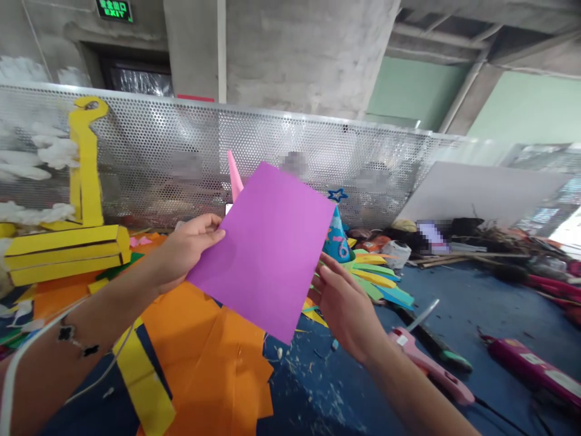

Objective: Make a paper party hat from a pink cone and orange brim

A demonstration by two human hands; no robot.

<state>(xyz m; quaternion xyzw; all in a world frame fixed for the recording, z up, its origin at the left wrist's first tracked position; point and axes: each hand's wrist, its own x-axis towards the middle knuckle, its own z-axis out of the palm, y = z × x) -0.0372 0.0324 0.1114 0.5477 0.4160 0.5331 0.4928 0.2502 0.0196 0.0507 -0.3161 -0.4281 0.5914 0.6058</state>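
Observation:
A flat purple sheet of paper [267,251] is raised above the blue table, tilted, between my two hands. My left hand [193,242] pinches its left edge, thumb on the near face. At its right edge, the fingers of my right hand [342,297] go behind the sheet, partly hidden by it. Orange sheets [213,369] and a yellow strip [143,378] lie below. Behind the purple sheet stand a blue cone party hat [336,236] with a star on top and a pink pointed piece [235,175], both partly covered.
A yellow paper crane-like model [86,181] stands at left. Right of my right hand lie a pink glue gun [431,363], a dark-handled cutter [436,342] and a magenta tool [535,369] with cords. A perforated metal screen [272,133] borders the back, with clutter [454,248] at far right.

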